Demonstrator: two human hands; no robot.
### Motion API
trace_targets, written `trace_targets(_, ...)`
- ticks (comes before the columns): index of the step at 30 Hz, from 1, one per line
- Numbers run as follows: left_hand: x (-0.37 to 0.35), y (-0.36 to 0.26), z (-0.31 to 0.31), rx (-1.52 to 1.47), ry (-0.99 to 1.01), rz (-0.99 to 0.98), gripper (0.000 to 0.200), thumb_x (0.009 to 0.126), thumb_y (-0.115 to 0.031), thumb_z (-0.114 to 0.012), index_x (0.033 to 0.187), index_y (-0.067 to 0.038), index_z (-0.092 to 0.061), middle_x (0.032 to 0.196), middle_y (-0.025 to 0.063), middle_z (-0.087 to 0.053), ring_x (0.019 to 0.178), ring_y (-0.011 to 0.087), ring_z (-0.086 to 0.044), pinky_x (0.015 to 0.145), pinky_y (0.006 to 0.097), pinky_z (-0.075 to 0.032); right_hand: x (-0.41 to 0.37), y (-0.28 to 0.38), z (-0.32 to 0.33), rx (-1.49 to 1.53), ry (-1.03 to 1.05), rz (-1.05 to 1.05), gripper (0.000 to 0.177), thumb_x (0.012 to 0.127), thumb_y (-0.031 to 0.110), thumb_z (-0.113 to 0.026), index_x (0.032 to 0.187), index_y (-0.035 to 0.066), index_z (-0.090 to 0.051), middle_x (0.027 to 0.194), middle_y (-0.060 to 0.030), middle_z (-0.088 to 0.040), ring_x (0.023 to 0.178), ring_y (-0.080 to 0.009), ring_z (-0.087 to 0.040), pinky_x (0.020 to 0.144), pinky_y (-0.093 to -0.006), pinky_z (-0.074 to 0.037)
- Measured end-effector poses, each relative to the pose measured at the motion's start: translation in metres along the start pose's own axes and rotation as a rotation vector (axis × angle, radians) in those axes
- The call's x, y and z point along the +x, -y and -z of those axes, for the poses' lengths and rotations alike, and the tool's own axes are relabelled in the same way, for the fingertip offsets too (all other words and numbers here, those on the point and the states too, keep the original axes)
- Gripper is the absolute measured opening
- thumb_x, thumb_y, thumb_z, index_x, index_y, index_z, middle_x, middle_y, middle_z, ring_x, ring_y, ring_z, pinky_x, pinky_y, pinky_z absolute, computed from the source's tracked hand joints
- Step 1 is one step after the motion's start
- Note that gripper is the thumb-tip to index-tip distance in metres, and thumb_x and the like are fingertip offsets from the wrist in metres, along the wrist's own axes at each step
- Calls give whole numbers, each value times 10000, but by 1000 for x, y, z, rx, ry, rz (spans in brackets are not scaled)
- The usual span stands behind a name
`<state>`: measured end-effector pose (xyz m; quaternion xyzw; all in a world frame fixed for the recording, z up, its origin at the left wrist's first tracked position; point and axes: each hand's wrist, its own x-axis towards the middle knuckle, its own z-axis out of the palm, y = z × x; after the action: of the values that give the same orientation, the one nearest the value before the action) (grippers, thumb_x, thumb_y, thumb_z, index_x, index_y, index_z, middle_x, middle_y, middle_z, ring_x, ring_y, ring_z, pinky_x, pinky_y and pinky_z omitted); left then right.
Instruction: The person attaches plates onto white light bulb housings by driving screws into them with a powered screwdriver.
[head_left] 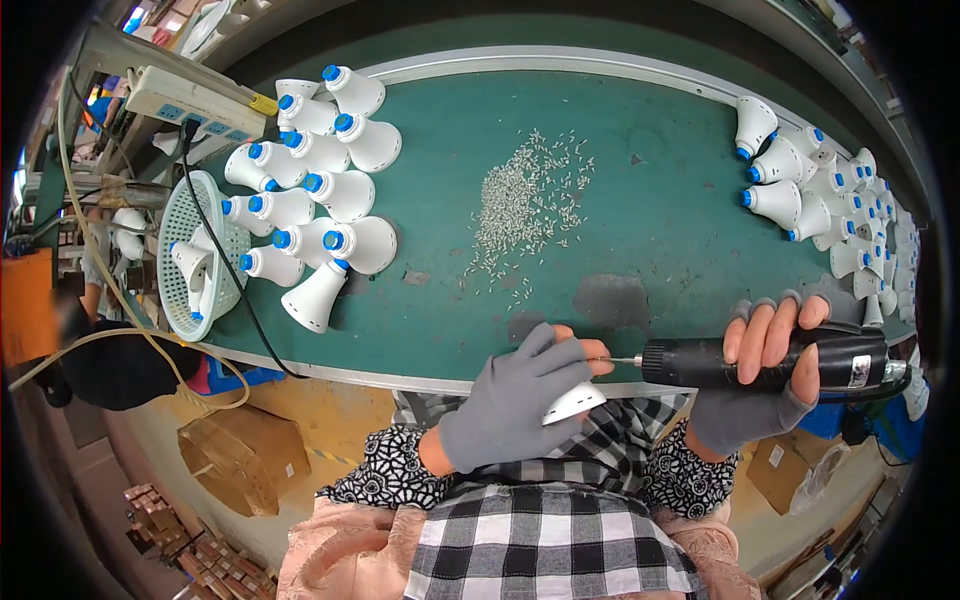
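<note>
My left hand [525, 400], in a grey glove with bare fingertips, is wrapped round a white lamp housing [574, 402], most of it covered by the palm and fingers. In my gloved right hand [765, 365] lies a black electric screwdriver [695, 362], held level and pointing left. Its thin metal bit [622, 360] reaches to the fingertips of my left hand; the tip is hidden there. Beyond both hands, a loose pile of small silvery screws [512, 205] is spread on the green tabletop [430, 320].
White cone-shaped housings with blue caps [345, 195] stand grouped at the left; more such housings [775, 203] crowd the right side. A pale green basket [170, 270] with white parts sits at the left edge, a black cable [225, 255] crossing it. A power strip [190, 105] is behind.
</note>
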<state>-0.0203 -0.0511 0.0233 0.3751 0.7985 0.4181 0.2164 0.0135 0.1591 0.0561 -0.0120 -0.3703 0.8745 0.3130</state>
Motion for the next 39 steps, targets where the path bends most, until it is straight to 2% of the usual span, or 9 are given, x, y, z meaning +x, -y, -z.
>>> trace_targets(3, 4, 6, -2, -212, -83, 53, 349, 778, -176, -683, 1119, -117, -635, 1245, 34, -564, 1120, 241, -525, 825, 309, -515, 0, 0, -2, -8, -72, 84, 242, 911, 176, -539, 1092, 46, -442, 738, -40, -453, 547, -137, -461, 584, -316, -429)
trace_targets(6, 5, 15, -8, -489, -167, 129, 306, 812, -170, -678, 1100, -79, -631, 1207, 66, -576, 1089, 184, -552, 854, 281, -484, 0, 7, -2, 40, -123, 147, 270, 934, 200, -522, 1131, 24, -467, 723, -25, -403, 562, -125, -434, 606, -318, -420)
trace_targets(9, 9, 15, -11, -879, -159, 437, 288, 823, -159, -673, 1085, -50, -625, 1123, 59, -604, 1001, 136, -585, 830, 273, -491, -6, 14, -7, 31, -141, 182, 299, 939, 233, -526, 1139, 18, -468, 714, -12, -371, 568, -122, -419, 601, -314, -415)
trace_targets(10, 11, 11, -9, -901, -171, 500, 290, 821, -147, -674, 1082, -34, -619, 1043, 50, -625, 920, 119, -608, 810, 269, -498, -9, 15, -10, 20, -129, 180, 297, 938, 232, -529, 1137, 20, -468, 714, -12, -376, 566, -123, -422, 601, -313, -416)
trace_targets(13, 13, 9, -9, -906, -159, 532, 288, 819, -164, -675, 1076, -43, -625, 1011, 40, -634, 903, 117, -613, 794, 263, -501, -13, 13, -21, -29, -133, 165, 278, 928, 216, -542, 1121, 31, -465, 717, -14, -397, 561, -119, -434, 596, -309, -421)
trace_targets(22, 6, 10, -27, -468, -201, 226, 258, 817, -155, -662, 1052, -52, -638, 1010, 74, -617, 936, 174, -591, 825, 310, -473, 3, 10, -31, -164, -242, 24, 213, 954, 188, -501, 1097, 33, -474, 739, -9, -408, 581, -106, -419, 600, -286, -377)
trace_targets(39, 8, 5, -30, -429, -212, 250, 254, 815, -162, -671, 1043, -55, -642, 1018, 82, -599, 955, 201, -572, 848, 320, -455, 6, 1, -33, -308, -325, -3, 182, 954, 194, -508, 1037, 39, -463, 720, -5, -419, 590, -99, -431, 604, -280, -380)
